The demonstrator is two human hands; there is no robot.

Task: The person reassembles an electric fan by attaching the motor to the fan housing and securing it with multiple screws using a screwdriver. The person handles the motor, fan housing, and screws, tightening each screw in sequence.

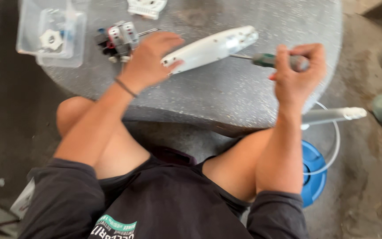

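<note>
Leftmost, a clear plastic box (51,32) at the table (244,97) edge, holding a white toothed part and other small bits too blurred to tell. Just beside it, a small electric motor (119,39) with a thin shaft, lying on the grey speckled surface. Next, the left hand (149,59), fingers loosely curled, pinning down the near end of a long white plastic casing (211,48) that lies slanted across the table. At the top edge, another white slotted piece (147,7), partly cut off. Further right, a green-handled screwdriver (268,59), shaft pointing into the far end of the casing, handle wrapped tight in the right hand (299,66), closed into a fist. Beyond the table rim, a white tube (334,115) and a thin white cable looping over a blue round thing (312,172) on the floor.

Likely trouble from here: screwdriver tip slipping off the screw head, since the casing rests only under a light one-ended grip and could pivot. Also possible: loosened screws rolling off the curved table edge onto the rough floor. Motion blur hides the tip seating.
</note>
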